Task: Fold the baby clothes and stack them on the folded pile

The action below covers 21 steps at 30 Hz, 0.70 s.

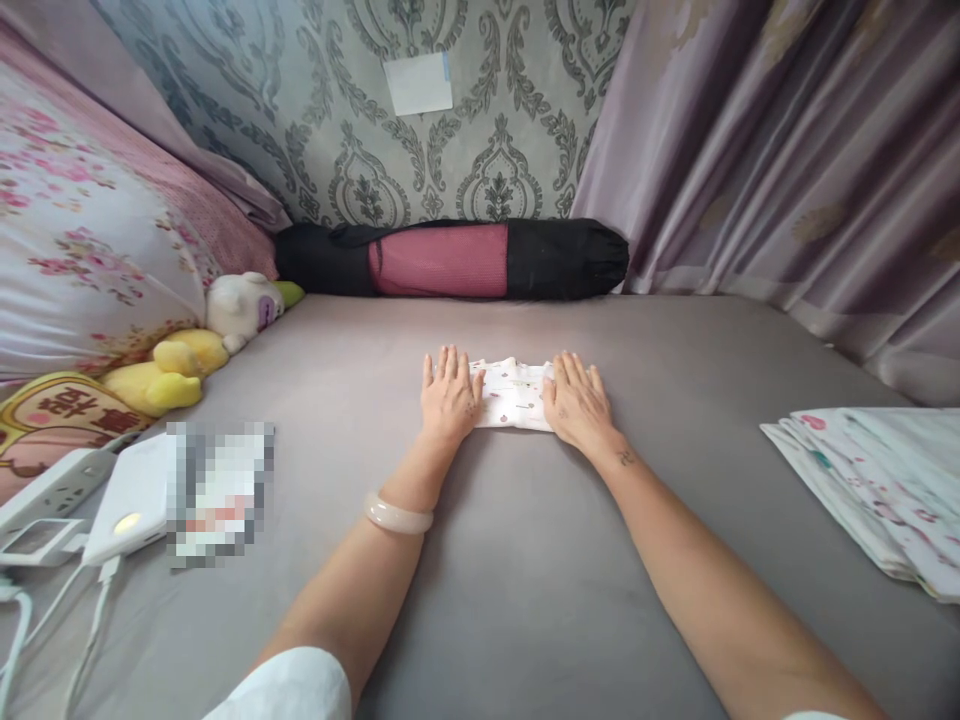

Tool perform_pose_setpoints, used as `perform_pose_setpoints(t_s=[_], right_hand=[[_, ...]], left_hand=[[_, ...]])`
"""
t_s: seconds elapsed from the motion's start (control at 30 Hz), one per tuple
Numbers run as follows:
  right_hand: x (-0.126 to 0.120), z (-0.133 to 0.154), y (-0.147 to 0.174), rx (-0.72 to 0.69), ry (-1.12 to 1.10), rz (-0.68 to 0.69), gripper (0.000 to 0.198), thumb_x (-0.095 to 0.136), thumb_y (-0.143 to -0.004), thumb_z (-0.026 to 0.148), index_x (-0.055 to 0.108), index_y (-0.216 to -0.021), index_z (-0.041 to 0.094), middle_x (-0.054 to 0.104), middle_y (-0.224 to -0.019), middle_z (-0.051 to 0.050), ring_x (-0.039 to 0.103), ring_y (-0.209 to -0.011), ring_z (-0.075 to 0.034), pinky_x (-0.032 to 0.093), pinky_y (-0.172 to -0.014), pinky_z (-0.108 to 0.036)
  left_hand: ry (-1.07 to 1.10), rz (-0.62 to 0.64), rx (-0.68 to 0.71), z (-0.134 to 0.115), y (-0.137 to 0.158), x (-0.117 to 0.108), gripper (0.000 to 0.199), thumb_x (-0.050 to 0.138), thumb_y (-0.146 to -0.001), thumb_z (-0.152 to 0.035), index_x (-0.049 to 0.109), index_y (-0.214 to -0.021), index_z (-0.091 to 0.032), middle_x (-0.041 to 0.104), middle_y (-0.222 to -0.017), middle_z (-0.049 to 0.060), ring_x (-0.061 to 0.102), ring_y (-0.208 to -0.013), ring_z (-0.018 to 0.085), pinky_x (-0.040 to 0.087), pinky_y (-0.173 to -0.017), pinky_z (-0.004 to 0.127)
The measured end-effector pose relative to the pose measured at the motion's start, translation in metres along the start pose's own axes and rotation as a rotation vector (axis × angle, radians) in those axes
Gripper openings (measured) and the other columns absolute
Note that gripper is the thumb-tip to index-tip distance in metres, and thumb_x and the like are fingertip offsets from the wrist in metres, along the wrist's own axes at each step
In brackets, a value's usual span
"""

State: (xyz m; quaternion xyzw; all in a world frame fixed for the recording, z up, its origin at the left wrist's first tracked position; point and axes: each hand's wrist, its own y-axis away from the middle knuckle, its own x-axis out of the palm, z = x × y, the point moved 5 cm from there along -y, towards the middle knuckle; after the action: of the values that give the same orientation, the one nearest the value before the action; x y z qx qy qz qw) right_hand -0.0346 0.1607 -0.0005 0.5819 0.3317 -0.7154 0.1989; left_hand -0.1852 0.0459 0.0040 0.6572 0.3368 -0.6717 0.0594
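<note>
A small white cloth with little printed figures lies folded flat on the grey sheet. My left hand rests palm down over its left end, fingers stretched out and pointing away from me. Over the right end lies my right hand, also flat with its fingers extended. Both thumbs point inward onto the cloth. The cloth's two ends are hidden under my palms, so its full width does not show. A pale bangle circles my left wrist.
A rolled pink mat in a black bag lies along the wall. Folded printed fabric is at right. On the left are plush toys, a power strip, a white power bank with cables, and a blurred packet.
</note>
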Motion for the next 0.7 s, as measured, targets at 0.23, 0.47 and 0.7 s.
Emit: perform_pose_setpoints(t_s=[0.23,0.47,0.7], right_hand=[[0.014,0.017,0.004,-0.067,-0.073,0.096,0.060,0.019,-0.098,0.033,0.035,-0.147,0.002,0.032,-0.155,-0.015,0.024,-0.145,-0.024,0.017,-0.119,-0.041],[0.016,0.015,0.004,-0.066,-0.056,0.083,0.059,0.019,-0.098,0.032,0.036,-0.147,0.003,0.033,-0.155,-0.014,0.025,-0.145,-0.024,0.018,-0.119,-0.041],[0.012,0.016,-0.001,-0.027,-0.075,0.175,0.058,0.021,-0.098,0.030,0.036,-0.147,0.003,0.032,-0.155,-0.015,0.025,-0.145,-0.025,0.018,-0.119,-0.042]], left_hand=[[0.044,0.188,0.150,-0.019,0.008,0.015,0.059,0.020,-0.100,-0.044,0.041,-0.144,-0.011,0.039,-0.152,0.013,0.033,-0.142,0.027,0.023,-0.117,0.045],[0.186,0.146,0.140,-0.017,0.005,0.014,0.049,0.030,-0.100,-0.040,0.050,-0.136,-0.013,0.044,-0.148,0.015,0.038,-0.139,0.029,0.025,-0.114,0.049],[0.992,-0.160,-0.287,0.028,-0.013,0.000,0.041,0.039,-0.097,-0.045,0.070,-0.086,-0.020,0.073,-0.097,0.012,0.065,-0.103,0.026,0.046,-0.093,0.037]])
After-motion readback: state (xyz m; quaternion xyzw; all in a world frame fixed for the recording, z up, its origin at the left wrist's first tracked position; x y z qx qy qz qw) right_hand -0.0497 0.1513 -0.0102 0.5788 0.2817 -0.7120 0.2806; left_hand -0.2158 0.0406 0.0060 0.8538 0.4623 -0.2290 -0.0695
